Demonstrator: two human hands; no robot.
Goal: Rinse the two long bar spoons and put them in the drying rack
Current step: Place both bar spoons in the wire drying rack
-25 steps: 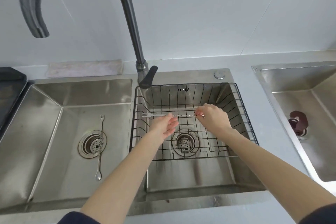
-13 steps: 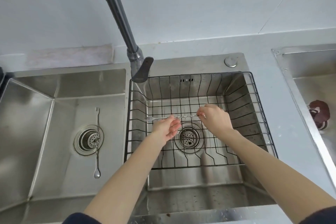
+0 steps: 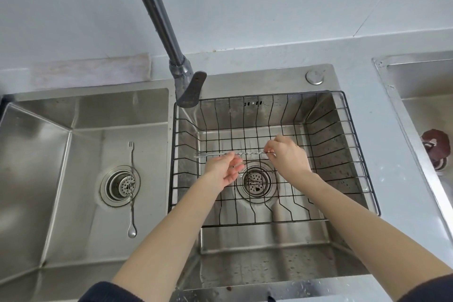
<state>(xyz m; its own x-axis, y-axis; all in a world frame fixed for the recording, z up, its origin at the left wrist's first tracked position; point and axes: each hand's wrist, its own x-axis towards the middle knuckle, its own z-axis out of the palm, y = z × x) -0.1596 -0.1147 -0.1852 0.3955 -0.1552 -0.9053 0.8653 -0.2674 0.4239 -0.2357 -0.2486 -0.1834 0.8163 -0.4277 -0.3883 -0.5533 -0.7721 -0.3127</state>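
Note:
One long bar spoon with a twisted stem is held level over the black wire drying rack in the right sink basin. Its forked end points left. My right hand pinches its right end. My left hand is under the stem with fingers spread, and I cannot tell whether it touches the stem. The second bar spoon lies flat in the left basin across the drain, fork end far, bowl end near.
The grey faucet rises between the basins, its handle over the rack's far left corner. A third sink at the right holds a dark red object. A cloth lies behind the left basin.
The view has tilted downward and closer, so the faucet's arch has left the frame. Both hands and the held spoon stay in nearly the same place over the rack.

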